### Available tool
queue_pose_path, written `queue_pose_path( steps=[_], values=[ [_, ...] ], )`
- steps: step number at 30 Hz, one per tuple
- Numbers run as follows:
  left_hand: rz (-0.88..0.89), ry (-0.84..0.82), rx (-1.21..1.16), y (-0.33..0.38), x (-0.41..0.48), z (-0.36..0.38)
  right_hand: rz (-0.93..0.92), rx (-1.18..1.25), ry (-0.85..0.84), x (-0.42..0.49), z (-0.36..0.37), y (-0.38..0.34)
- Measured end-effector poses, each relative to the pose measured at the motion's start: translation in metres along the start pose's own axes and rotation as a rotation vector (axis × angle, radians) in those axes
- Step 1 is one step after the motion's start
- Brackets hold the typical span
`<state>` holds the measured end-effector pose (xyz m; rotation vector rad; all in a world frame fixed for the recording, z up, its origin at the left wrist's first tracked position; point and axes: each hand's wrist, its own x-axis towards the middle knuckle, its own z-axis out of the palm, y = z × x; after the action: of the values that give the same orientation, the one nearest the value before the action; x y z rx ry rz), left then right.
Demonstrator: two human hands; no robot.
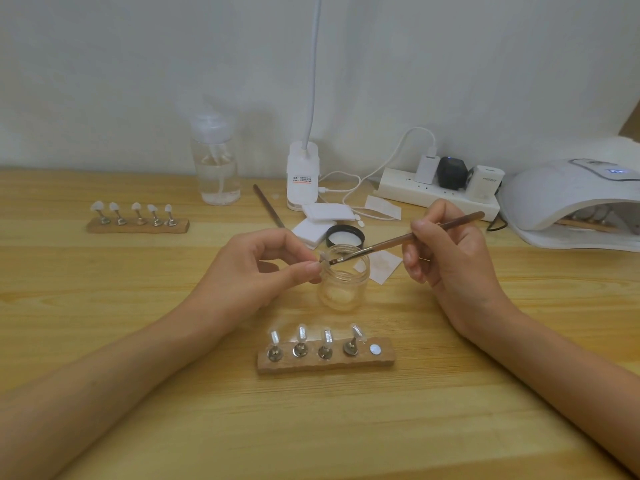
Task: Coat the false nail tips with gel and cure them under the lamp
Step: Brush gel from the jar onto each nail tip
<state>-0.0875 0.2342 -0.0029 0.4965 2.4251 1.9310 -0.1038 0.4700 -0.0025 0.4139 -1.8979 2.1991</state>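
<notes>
- From my distant station I see a pale wooden surface (104, 306) in front of a plain white wall.
- The left hand (249, 271) has thumb and forefinger pressed together on one clear nail tip (322, 256), just over the rim of the open glass jar (344, 285).
- The right hand (450, 258) has its fingers (420, 230) curled round a brown brush (398, 241); the bristles touch the pinched tip.
- Below the fingers of both hands, nearer to me, lies a wooden strip (325, 363) with four tips standing on it and one bare silver disc (375, 349).
- Far to the left of the left fingers lies a second strip (138, 227) with five tips.
- Just beyond the fingers are the black jar lid (345, 236) and white pads (325, 214).
- To the right of the right fingers stands the white curing lamp (561, 192), well apart from them; something wooden lies inside, too dim to tell.
</notes>
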Motion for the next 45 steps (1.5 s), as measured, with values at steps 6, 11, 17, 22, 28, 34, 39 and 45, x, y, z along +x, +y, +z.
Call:
queue_pose_path(
  steps=[6, 11, 17, 22, 28, 34, 39, 45],
  values=[
    [0.011, -0.001, 0.011, -0.0001, 0.0003, -0.0005, -0.021, 0.106, -0.106, -0.0003, 0.0026, -0.0025],
    [0.01, 0.005, 0.003, -0.0004, 0.0004, -0.0001, -0.015, 0.002, -0.041, -0.0004, 0.0013, -0.0016],
    [0.042, 0.018, 0.04, -0.0043, 0.0019, -0.0001, -0.018, 0.068, -0.024, 0.0001, 0.0013, -0.0026],
    [0.063, 0.013, 0.045, -0.0065, 0.0023, -0.0008, -0.019, 0.061, -0.118, -0.0007, 0.0027, -0.0021],
    [0.079, 0.01, 0.049, -0.0072, 0.003, -0.0011, -0.008, -0.013, 0.01, 0.0003, -0.0012, -0.0009],
    [0.099, 0.016, 0.063, -0.0072, 0.0021, -0.002, -0.008, 0.086, -0.118, -0.0005, 0.0029, -0.0027],
    [0.114, 0.016, 0.072, -0.0068, 0.0025, -0.0014, 0.025, 0.02, -0.014, 0.0009, 0.0001, -0.0011],
    [0.11, 0.027, 0.078, -0.0078, 0.0034, -0.002, 0.047, 0.109, -0.157, 0.0009, 0.0023, -0.001]
  ],
)
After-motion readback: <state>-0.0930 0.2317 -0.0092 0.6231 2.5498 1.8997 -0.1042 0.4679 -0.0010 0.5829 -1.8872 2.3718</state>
